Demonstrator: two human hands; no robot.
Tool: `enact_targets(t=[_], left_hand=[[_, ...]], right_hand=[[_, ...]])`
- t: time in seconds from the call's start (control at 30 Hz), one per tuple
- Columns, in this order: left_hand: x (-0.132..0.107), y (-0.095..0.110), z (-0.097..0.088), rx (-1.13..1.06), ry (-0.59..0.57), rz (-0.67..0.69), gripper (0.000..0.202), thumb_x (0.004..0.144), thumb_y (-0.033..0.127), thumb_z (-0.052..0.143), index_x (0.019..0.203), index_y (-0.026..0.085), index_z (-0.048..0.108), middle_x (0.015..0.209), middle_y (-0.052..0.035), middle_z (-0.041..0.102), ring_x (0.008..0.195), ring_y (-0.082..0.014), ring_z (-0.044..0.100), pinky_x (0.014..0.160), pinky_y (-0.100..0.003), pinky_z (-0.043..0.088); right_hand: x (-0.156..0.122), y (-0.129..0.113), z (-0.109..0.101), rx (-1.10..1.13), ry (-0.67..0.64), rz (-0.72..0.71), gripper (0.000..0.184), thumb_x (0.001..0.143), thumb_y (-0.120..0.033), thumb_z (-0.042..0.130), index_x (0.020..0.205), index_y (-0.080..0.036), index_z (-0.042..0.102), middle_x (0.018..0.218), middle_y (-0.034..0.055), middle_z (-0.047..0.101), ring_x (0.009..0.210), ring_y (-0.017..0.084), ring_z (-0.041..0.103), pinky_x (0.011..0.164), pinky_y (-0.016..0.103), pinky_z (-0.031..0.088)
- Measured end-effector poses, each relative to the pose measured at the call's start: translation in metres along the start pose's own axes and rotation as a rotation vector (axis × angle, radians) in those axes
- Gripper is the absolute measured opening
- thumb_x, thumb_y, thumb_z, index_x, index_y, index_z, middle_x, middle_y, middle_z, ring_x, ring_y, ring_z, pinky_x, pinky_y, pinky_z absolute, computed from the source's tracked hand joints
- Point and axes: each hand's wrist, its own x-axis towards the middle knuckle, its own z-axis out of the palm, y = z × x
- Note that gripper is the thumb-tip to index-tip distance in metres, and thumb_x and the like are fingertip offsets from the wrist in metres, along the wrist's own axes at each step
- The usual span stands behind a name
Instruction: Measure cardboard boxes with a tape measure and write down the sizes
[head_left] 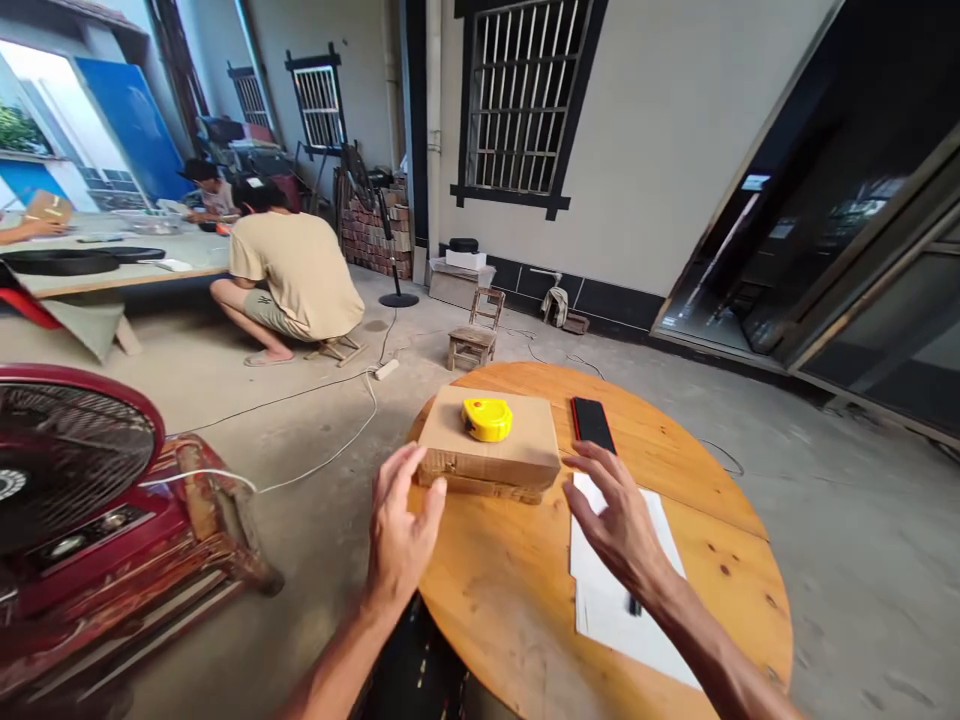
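Observation:
A brown cardboard box (491, 467) lies on the round wooden table (502, 590), with a yellow tape measure (489, 420) resting on its top. My left hand (403, 520) is at the box's near left corner, thumb and fingers apart. Off the box's right side hovers my right hand (611, 510), its fingers spread and holding nothing. Whether the left fingertips touch the cardboard I cannot tell. Beneath my right hand and forearm are white paper sheets (600, 610) with a dark pen (634, 606) partly covered by the wrist.
A black phone with a red edge (592, 424) lies right of the box. To the left stands a dark red fan (82, 480) on a wooden stool. A small wooden chair (476, 335) is beyond the table. A crouching person (292, 260) works at another table (202, 255).

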Motion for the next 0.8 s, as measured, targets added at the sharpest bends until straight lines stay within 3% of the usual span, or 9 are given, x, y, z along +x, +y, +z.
enact_targets(t=[0.07, 0.17, 0.3, 0.4, 0.53, 0.6, 0.7, 0.8], left_hand=[[0.029, -0.008, 0.001, -0.034, -0.008, -0.107, 0.047, 0.088, 0.04, 0.057, 0.13, 0.019, 0.055, 0.139, -0.0137, 0.051, 0.13, -0.029, 0.048, 0.109, -0.046, 0.039], [0.058, -0.019, 0.011, -0.071, -0.078, -0.215, 0.055, 0.088, 0.042, 0.058, 0.136, 0.017, 0.05, 0.14, -0.0162, 0.052, 0.129, -0.0307, 0.05, 0.106, -0.046, 0.042], [0.068, -0.023, 0.025, -0.154, -0.206, -0.298, 0.053, 0.088, 0.042, 0.059, 0.133, 0.014, 0.054, 0.126, -0.017, 0.065, 0.114, -0.0294, 0.063, 0.098, -0.043, 0.048], [0.056, -0.016, 0.02, -0.218, -0.273, -0.296, 0.049, 0.091, 0.039, 0.053, 0.135, 0.017, 0.053, 0.123, -0.0125, 0.068, 0.111, -0.0259, 0.065, 0.097, -0.039, 0.05], [0.013, -0.008, -0.005, -0.223, -0.254, -0.314, 0.062, 0.089, 0.043, 0.054, 0.144, 0.017, 0.043, 0.138, -0.0134, 0.058, 0.125, -0.0284, 0.056, 0.102, -0.041, 0.046], [-0.017, -0.009, -0.016, -0.201, -0.227, -0.355, 0.065, 0.086, 0.046, 0.057, 0.143, 0.019, 0.043, 0.137, -0.0125, 0.059, 0.123, -0.0291, 0.058, 0.099, -0.041, 0.049], [-0.059, -0.016, -0.024, -0.138, -0.147, -0.418, 0.068, 0.08, 0.052, 0.062, 0.137, 0.018, 0.048, 0.127, -0.0125, 0.065, 0.116, -0.0299, 0.062, 0.093, -0.04, 0.052], [-0.079, -0.023, -0.019, -0.062, -0.11, -0.398, 0.062, 0.076, 0.056, 0.064, 0.125, 0.019, 0.058, 0.116, -0.0111, 0.07, 0.112, -0.0311, 0.064, 0.091, -0.04, 0.053]], right_hand=[[0.041, -0.02, 0.017, -0.014, -0.061, -0.059, 0.035, 0.089, -0.033, 0.055, 0.12, -0.02, 0.059, 0.136, 0.0152, 0.055, 0.125, 0.032, 0.053, 0.101, 0.05, 0.046], [0.09, -0.042, 0.046, -0.06, -0.2, -0.006, 0.065, 0.08, -0.045, 0.066, 0.134, -0.013, 0.05, 0.138, 0.0219, 0.053, 0.125, 0.039, 0.052, 0.1, 0.055, 0.041], [0.113, -0.049, 0.069, 0.001, -0.258, 0.047, 0.062, 0.073, -0.047, 0.073, 0.124, -0.014, 0.059, 0.113, 0.0177, 0.067, 0.103, 0.036, 0.064, 0.091, 0.051, 0.046], [0.098, -0.043, 0.058, 0.122, -0.17, 0.093, 0.06, 0.082, -0.049, 0.063, 0.131, -0.015, 0.053, 0.119, 0.0151, 0.066, 0.102, 0.029, 0.065, 0.084, 0.042, 0.051], [0.048, -0.032, 0.014, 0.742, 0.196, 0.351, 0.054, 0.084, -0.05, 0.06, 0.126, -0.017, 0.058, 0.119, 0.0124, 0.066, 0.104, 0.029, 0.064, 0.085, 0.042, 0.053], [0.018, -0.029, -0.007, 0.962, 0.342, 0.498, 0.049, 0.085, -0.049, 0.057, 0.123, -0.019, 0.06, 0.116, 0.0119, 0.066, 0.103, 0.031, 0.066, 0.083, 0.045, 0.055], [-0.023, -0.029, -0.021, 1.106, 0.427, 0.692, 0.046, 0.088, -0.049, 0.051, 0.123, -0.021, 0.06, 0.117, 0.0125, 0.066, 0.1, 0.034, 0.069, 0.079, 0.05, 0.057], [-0.049, -0.031, -0.015, 1.171, 0.429, 0.812, 0.046, 0.086, -0.049, 0.054, 0.119, -0.019, 0.063, 0.114, 0.0134, 0.069, 0.099, 0.034, 0.07, 0.081, 0.05, 0.058]])
